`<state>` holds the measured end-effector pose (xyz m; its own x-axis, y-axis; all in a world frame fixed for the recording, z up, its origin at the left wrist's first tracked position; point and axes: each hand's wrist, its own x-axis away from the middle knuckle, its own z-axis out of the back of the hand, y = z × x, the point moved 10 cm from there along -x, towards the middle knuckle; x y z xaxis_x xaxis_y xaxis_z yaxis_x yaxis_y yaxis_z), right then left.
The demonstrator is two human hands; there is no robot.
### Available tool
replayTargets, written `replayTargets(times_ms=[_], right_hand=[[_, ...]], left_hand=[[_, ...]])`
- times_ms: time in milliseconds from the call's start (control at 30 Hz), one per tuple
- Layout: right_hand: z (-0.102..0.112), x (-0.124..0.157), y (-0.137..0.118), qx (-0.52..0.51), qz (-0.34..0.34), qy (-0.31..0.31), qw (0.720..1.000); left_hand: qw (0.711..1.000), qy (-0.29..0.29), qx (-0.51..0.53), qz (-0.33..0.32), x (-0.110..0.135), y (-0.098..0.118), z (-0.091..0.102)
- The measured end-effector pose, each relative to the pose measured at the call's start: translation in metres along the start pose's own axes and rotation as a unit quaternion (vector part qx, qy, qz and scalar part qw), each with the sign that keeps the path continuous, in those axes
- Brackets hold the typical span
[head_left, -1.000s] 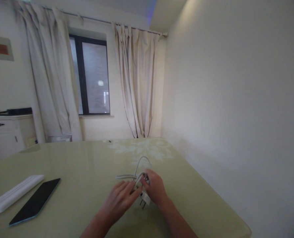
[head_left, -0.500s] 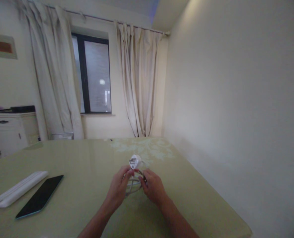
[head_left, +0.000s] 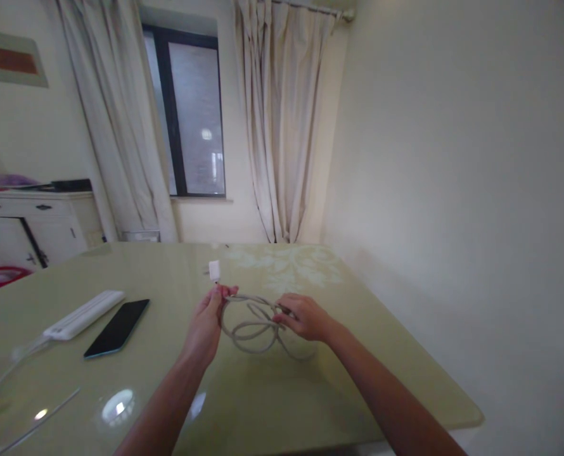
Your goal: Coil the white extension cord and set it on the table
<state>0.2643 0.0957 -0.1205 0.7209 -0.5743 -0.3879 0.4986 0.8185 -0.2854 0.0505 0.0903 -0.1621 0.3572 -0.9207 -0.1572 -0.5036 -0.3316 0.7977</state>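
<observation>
A grey cable hangs in loose, overlapping loops between my hands, above the table. At its left end stands a white plug, its metal prongs pointing left. My left hand is closed on the cable just below the plug. My right hand pinches the other side of the loops, with a small dark piece showing between thumb and fingers. What that dark piece is, I cannot make out.
A white power strip with a cord and a black phone lie on the green table to the left. A wall runs along the right side. A white cabinet stands at the far left.
My hands have moved apart, and the bunched cable has spread into wider loops. The plug has shifted left and turned its prongs leftward. The view has tilted down.
</observation>
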Motion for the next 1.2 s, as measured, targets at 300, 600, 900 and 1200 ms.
replayTargets(times_ms=[300,600,900,1200], right_hand=[[0.031,0.015,-0.014,0.091,0.065,-0.023,0.993],[0.064,0.024,0.014,0.199,0.067,-0.065,0.976],[0.034,0.015,0.025,0.069,-0.034,-0.04,0.996],[0.041,0.024,0.022,0.235,0.011,-0.098,0.967]], left_hand=[[0.99,0.024,0.141,0.004,0.02,0.025,0.01],[0.984,0.036,0.17,-0.04,0.024,0.05,0.005],[0.97,-0.08,0.231,0.003,0.004,0.026,-0.082],[0.987,-0.113,0.09,0.075,0.039,0.02,-0.077]])
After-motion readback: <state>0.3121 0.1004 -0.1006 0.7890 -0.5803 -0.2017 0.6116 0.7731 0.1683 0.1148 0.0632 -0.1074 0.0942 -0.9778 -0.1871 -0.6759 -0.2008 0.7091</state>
